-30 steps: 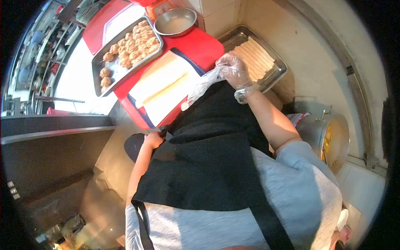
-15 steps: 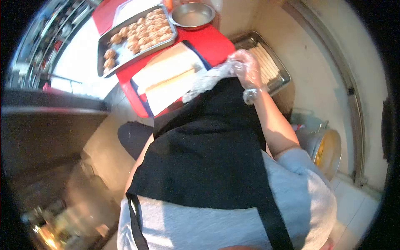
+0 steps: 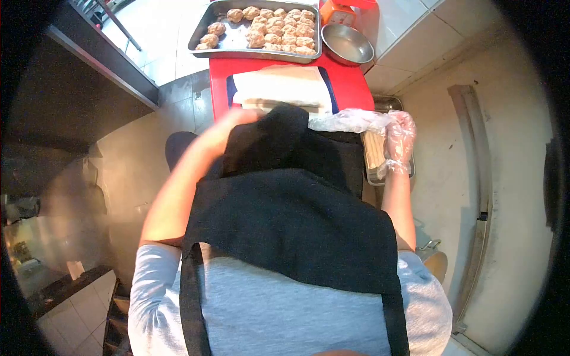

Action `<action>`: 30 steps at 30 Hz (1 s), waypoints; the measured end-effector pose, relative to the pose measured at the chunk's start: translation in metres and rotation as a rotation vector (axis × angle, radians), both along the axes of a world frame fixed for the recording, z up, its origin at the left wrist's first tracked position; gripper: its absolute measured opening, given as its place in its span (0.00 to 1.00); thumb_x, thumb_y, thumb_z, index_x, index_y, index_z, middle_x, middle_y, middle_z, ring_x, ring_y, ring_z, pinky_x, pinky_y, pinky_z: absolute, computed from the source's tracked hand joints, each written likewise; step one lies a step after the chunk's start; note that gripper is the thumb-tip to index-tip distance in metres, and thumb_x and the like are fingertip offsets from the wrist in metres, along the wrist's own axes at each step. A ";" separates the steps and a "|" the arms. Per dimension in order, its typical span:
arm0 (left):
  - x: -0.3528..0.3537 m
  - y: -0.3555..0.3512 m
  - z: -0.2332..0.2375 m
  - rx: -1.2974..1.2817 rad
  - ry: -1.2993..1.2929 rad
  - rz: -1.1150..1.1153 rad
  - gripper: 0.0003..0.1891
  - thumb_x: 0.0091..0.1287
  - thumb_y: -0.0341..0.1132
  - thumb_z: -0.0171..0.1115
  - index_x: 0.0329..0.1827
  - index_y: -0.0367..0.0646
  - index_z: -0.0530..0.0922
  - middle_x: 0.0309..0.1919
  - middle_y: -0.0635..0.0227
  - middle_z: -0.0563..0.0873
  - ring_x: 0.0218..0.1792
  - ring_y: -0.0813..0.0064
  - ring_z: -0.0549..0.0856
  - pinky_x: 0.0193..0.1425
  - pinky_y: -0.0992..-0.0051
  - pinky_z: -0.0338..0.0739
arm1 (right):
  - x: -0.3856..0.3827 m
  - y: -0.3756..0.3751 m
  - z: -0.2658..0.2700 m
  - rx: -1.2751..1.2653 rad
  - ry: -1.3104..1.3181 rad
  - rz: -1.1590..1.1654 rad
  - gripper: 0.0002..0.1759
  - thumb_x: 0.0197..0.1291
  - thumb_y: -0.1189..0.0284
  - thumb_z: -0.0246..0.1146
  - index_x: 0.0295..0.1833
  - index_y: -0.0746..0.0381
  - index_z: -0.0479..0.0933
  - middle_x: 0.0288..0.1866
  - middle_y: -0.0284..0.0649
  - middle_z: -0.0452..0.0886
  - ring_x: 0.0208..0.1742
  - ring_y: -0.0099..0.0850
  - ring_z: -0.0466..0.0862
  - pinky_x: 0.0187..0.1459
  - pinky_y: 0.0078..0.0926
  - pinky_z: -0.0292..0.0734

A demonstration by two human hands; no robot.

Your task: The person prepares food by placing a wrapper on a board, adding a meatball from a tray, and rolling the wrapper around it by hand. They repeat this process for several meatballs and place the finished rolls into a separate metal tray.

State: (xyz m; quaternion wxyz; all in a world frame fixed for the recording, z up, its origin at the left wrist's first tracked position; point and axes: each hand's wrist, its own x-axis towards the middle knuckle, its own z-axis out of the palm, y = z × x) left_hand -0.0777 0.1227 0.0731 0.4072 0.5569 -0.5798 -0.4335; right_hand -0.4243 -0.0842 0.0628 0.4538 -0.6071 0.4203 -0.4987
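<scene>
My right hand (image 3: 401, 137) wears a clear plastic glove and is closed at the right of the red table. From its fingers a crumpled clear plastic glove (image 3: 350, 121) trails leftward across the black apron (image 3: 291, 219). My bare left hand (image 3: 246, 115) is blurred by motion at the apron's raised upper edge; the cloth hides its fingers. Just beyond the hands, pale flat sheets (image 3: 279, 86) lie on a dark blue-edged board (image 3: 328, 86). Below my right hand, a metal tray (image 3: 409, 178) holds long pale strips (image 3: 373, 148), partly covered by the hand and apron.
At the table's (image 3: 221, 77) far side, a metal tray (image 3: 199, 44) carries several rows of lumpy browned balls (image 3: 273, 29). Beside it are a round metal bowl (image 3: 347, 44) and an orange scale (image 3: 338, 15). A wall (image 3: 439, 118) bounds the right; a pot (image 3: 434, 261) stands low there.
My left hand has come into view and reached up to the apron. The right hand, with the plastic, sits further right in view. The camera view has turned, shifting the table.
</scene>
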 end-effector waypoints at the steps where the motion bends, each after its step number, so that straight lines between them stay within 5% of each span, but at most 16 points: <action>1: 0.019 -0.006 0.015 -0.371 -0.399 -0.085 0.13 0.64 0.29 0.59 0.51 0.39 0.82 0.52 0.62 0.86 0.53 0.66 0.83 0.57 0.68 0.76 | -0.002 -0.006 0.000 0.028 -0.011 -0.017 0.11 0.53 0.87 0.56 0.40 0.65 0.78 0.36 0.34 0.81 0.35 0.22 0.80 0.39 0.21 0.77; 3: 0.025 0.006 0.058 -0.501 -0.415 0.263 0.19 0.59 0.17 0.51 0.50 0.38 0.84 0.41 0.59 0.88 0.49 0.65 0.86 0.56 0.70 0.78 | 0.002 -0.009 -0.001 0.012 -0.107 -0.011 0.10 0.54 0.86 0.55 0.40 0.65 0.78 0.35 0.33 0.81 0.34 0.21 0.79 0.38 0.21 0.77; 4: 0.032 0.016 0.065 -0.467 -0.251 0.488 0.17 0.67 0.23 0.49 0.52 0.41 0.84 0.41 0.64 0.88 0.48 0.67 0.86 0.56 0.69 0.79 | 0.005 -0.009 0.000 0.001 -0.133 -0.003 0.10 0.54 0.86 0.55 0.40 0.65 0.78 0.35 0.33 0.81 0.34 0.21 0.78 0.38 0.20 0.76; 5: 0.037 0.029 0.066 -0.382 0.470 0.620 0.23 0.66 0.29 0.53 0.65 0.44 0.76 0.49 0.65 0.84 0.50 0.69 0.83 0.61 0.67 0.77 | 0.006 -0.009 0.000 -0.005 -0.158 0.002 0.10 0.54 0.86 0.55 0.40 0.65 0.78 0.35 0.33 0.80 0.34 0.21 0.78 0.38 0.20 0.76; 7: -0.008 0.044 0.103 -0.491 0.880 0.487 0.26 0.67 0.32 0.54 0.70 0.44 0.69 0.52 0.60 0.82 0.48 0.68 0.84 0.60 0.68 0.78 | 0.007 -0.008 -0.007 -0.027 -0.152 0.008 0.08 0.56 0.84 0.56 0.40 0.64 0.78 0.35 0.33 0.80 0.34 0.20 0.78 0.39 0.20 0.76; 12: -0.042 0.114 0.094 -0.088 0.749 0.535 0.26 0.67 0.33 0.55 0.70 0.44 0.68 0.53 0.60 0.82 0.50 0.67 0.83 0.61 0.68 0.77 | 0.003 -0.010 -0.017 -0.082 0.035 -0.023 0.03 0.61 0.80 0.60 0.39 0.61 0.77 0.32 0.30 0.77 0.33 0.20 0.76 0.35 0.20 0.74; 14: -0.042 0.139 0.094 -0.029 0.686 0.566 0.26 0.67 0.34 0.55 0.70 0.44 0.68 0.54 0.59 0.81 0.51 0.66 0.83 0.61 0.67 0.77 | 0.005 0.004 0.004 0.136 -0.260 0.102 0.08 0.56 0.77 0.64 0.42 0.63 0.77 0.38 0.37 0.82 0.37 0.27 0.82 0.42 0.27 0.81; 16: -0.040 0.154 0.089 0.016 0.645 0.592 0.27 0.67 0.35 0.55 0.70 0.44 0.67 0.55 0.59 0.81 0.51 0.66 0.82 0.62 0.67 0.77 | 0.005 0.008 0.002 0.152 -0.268 0.097 0.08 0.56 0.77 0.65 0.42 0.64 0.77 0.36 0.38 0.82 0.36 0.29 0.83 0.40 0.29 0.82; 21: -0.037 0.158 0.076 0.097 0.546 0.612 0.27 0.68 0.37 0.56 0.71 0.43 0.67 0.56 0.59 0.80 0.53 0.65 0.82 0.63 0.67 0.76 | 0.013 0.010 0.002 0.161 -0.326 0.116 0.09 0.57 0.77 0.66 0.42 0.64 0.77 0.33 0.41 0.83 0.31 0.34 0.85 0.35 0.32 0.85; 30: -0.034 0.142 0.049 0.177 0.398 0.561 0.29 0.68 0.40 0.57 0.72 0.43 0.66 0.59 0.58 0.79 0.55 0.64 0.81 0.64 0.66 0.74 | 0.005 0.001 -0.003 0.059 -0.119 0.022 0.06 0.60 0.78 0.64 0.43 0.64 0.77 0.35 0.37 0.83 0.37 0.27 0.83 0.42 0.26 0.81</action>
